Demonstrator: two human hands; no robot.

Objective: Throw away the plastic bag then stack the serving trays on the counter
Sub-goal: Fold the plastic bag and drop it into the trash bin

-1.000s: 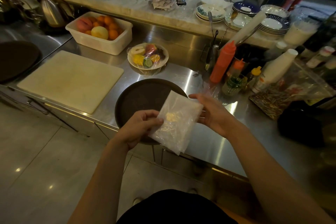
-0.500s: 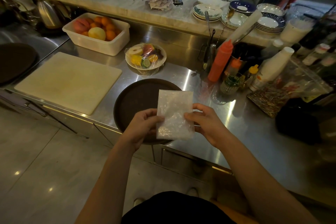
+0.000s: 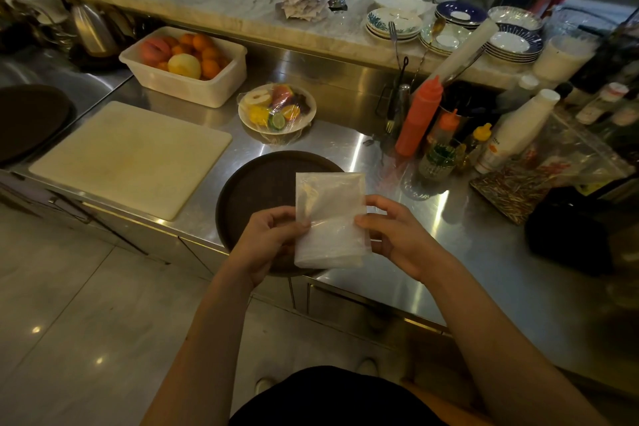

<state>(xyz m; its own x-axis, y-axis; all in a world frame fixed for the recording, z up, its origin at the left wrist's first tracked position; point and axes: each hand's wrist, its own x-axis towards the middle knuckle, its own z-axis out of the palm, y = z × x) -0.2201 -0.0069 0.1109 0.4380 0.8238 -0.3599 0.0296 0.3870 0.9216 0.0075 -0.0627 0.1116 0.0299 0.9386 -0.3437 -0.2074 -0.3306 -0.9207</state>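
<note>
Both hands pinch the bag over the tray at the counter edge, left hand, right hand: scrunch it into one fist before binning.

A single head-worn wide-angle camera looks forward and down, close above the steel counter's near edge.

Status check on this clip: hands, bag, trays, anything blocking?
Left hand and right hand both pinching the plastic bag, held above the round tray. Second tray far left, not stacked. No bin in view.
</note>
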